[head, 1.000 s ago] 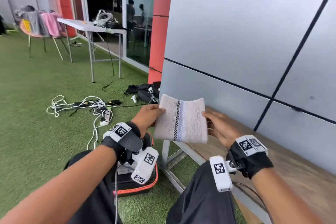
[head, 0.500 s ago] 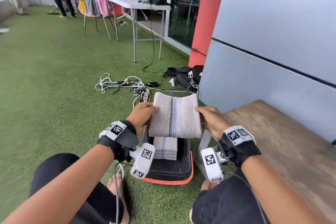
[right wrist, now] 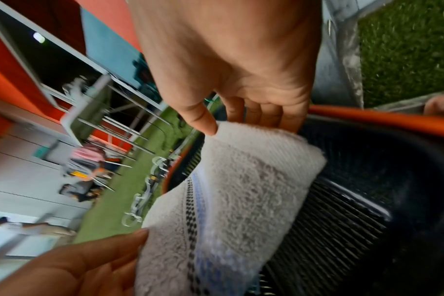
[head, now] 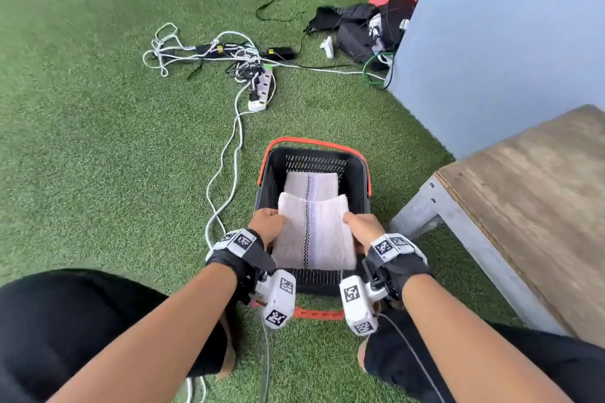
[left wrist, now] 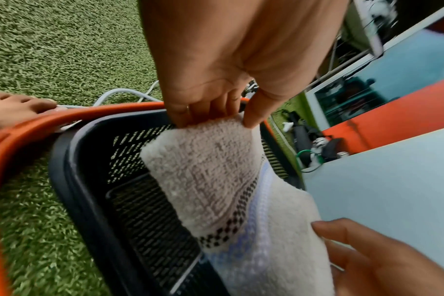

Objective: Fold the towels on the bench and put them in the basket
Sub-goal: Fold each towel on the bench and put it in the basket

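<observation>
A folded white towel with a checked black stripe and a pale blue band hangs over the near half of a black mesh basket with orange handles on the grass. My left hand pinches its left edge between thumb and fingers, and my right hand pinches the right edge. Another folded towel lies in the far half of the basket. In the wrist views the held towel sags above the ribbed basket floor.
The wooden bench on a metal frame stands right of the basket, bare where visible. A power strip and tangled white cables trail across the grass toward the basket's left side. Black bags lie by the grey wall. My bare foot is beside the basket.
Both hands carried the folded towel from beside the bench leftward and down over the basket. My head has tipped down, so the basket and its other towel now show fully.
</observation>
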Available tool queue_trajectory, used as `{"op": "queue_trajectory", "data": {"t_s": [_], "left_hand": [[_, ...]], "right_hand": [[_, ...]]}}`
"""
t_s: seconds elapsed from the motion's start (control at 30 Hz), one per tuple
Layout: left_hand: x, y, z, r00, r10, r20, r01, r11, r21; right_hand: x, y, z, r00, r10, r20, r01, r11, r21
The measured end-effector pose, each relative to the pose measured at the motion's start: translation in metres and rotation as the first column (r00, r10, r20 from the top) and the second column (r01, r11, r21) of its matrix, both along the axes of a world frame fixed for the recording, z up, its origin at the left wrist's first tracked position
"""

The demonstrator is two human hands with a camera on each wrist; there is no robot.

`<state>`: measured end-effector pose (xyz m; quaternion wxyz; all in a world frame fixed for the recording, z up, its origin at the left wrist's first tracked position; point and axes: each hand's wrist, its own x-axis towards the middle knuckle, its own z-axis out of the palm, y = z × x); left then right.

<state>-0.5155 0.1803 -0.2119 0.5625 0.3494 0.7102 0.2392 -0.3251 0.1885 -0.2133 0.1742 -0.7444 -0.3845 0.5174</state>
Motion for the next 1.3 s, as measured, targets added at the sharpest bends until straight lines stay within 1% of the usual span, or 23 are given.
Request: {"op": "queue_trajectory", "data": {"t_s": [0.07, 0.13, 0.17, 0.27, 0.37, 0.47, 0.6, 0.77, 0.83, 0.9, 0.97, 1.0, 1.03, 1.07, 1.1, 1.13, 1.17, 1.2, 1.23, 1.3], "left_hand": [[0.000, 0.017, -0.028, 0.998, -0.030, -0.062, 0.029, 0.999, -0.025], [0.000, 0.037, -0.050, 0.995, -0.039, -0.087, 0.037, 0.999, -0.029], [-0.001, 0.047, -0.058, 0.994, -0.043, -0.100, 0.041, 0.999, -0.017], [0.001, 0.079, -0.081, 0.990, -0.019, -0.136, 0.027, 0.998, 0.059], [0.005, 0.108, -0.095, 0.984, 0.003, -0.180, 0.026, 0.987, 0.159], [0.010, 0.130, -0.110, 0.991, 0.042, -0.129, -0.013, 0.977, 0.214], [0.014, 0.137, -0.126, 0.992, 0.048, -0.120, -0.021, 0.976, 0.219], [0.013, 0.137, -0.144, 0.993, 0.065, -0.101, -0.048, 0.985, 0.166], [0.013, 0.136, -0.145, 0.990, 0.066, -0.127, -0.046, 0.987, 0.155], [0.013, 0.135, -0.143, 0.981, 0.058, -0.185, -0.028, 0.987, 0.161], [0.016, 0.131, -0.139, 0.977, 0.036, -0.209, 0.003, 0.983, 0.183], [0.019, 0.128, -0.140, 0.972, 0.004, -0.235, 0.048, 0.975, 0.217], [0.021, 0.127, -0.141, 0.957, -0.041, -0.288, 0.121, 0.956, 0.267], [0.024, 0.126, -0.143, 0.929, -0.085, -0.360, 0.208, 0.924, 0.320], [0.026, 0.127, -0.147, 0.893, -0.120, -0.435, 0.293, 0.886, 0.359], [0.027, 0.129, -0.151, 0.852, -0.150, -0.502, 0.370, 0.851, 0.373], [0.027, 0.132, -0.154, 0.813, -0.182, -0.554, 0.431, 0.828, 0.360], [0.026, 0.135, -0.159, 0.776, -0.208, -0.595, 0.473, 0.817, 0.331], [0.026, 0.137, -0.164, 0.742, -0.224, -0.631, 0.499, 0.814, 0.297], [0.027, 0.140, -0.173, 0.686, -0.253, -0.682, 0.532, 0.814, 0.234]], "right_hand": [[-0.003, 0.017, -0.029, 0.999, 0.013, 0.037, -0.012, 0.999, -0.033], [-0.007, 0.037, -0.050, 0.998, 0.036, 0.054, -0.033, 0.998, -0.058], [-0.008, 0.047, -0.058, 0.998, 0.041, 0.056, -0.038, 0.998, -0.046], [-0.010, 0.081, -0.079, 0.992, 0.075, 0.098, -0.079, 0.996, 0.036], [-0.010, 0.107, -0.090, 0.991, 0.053, 0.120, -0.069, 0.990, 0.126], [-0.009, 0.127, -0.101, 0.991, 0.003, 0.131, -0.025, 0.985, 0.171], [-0.008, 0.135, -0.111, 0.991, -0.023, 0.134, -0.003, 0.982, 0.191], [-0.006, 0.131, -0.120, 0.991, -0.047, 0.128, 0.018, 0.976, 0.219], [-0.007, 0.132, -0.121, 0.987, -0.054, 0.149, 0.023, 0.978, 0.206], [-0.010, 0.131, -0.120, 0.982, -0.066, 0.178, 0.028, 0.978, 0.207], [-0.016, 0.130, -0.119, 0.973, -0.106, 0.203, 0.061, 0.975, 0.214], [-0.019, 0.128, -0.119, 0.963, -0.134, 0.233, 0.076, 0.967, 0.244], [-0.024, 0.127, -0.118, 0.941, -0.141, 0.306, 0.044, 0.952, 0.304], [-0.029, 0.125, -0.118, 0.901, -0.122, 0.416, -0.052, 0.922, 0.384], [-0.035, 0.123, -0.117, 0.845, -0.090, 0.526, -0.186, 0.874, 0.449], [-0.041, 0.121, -0.118, 0.792, -0.047, 0.609, -0.320, 0.818, 0.478], [-0.046, 0.119, -0.122, 0.744, -0.007, 0.668, -0.424, 0.768, 0.480], [-0.048, 0.118, -0.128, 0.699, 0.020, 0.714, -0.492, 0.738, 0.462], [-0.048, 0.118, -0.136, 0.662, 0.031, 0.749, -0.528, 0.728, 0.437], [-0.044, 0.120, -0.151, 0.622, 0.050, 0.781, -0.534, 0.756, 0.377]]}}
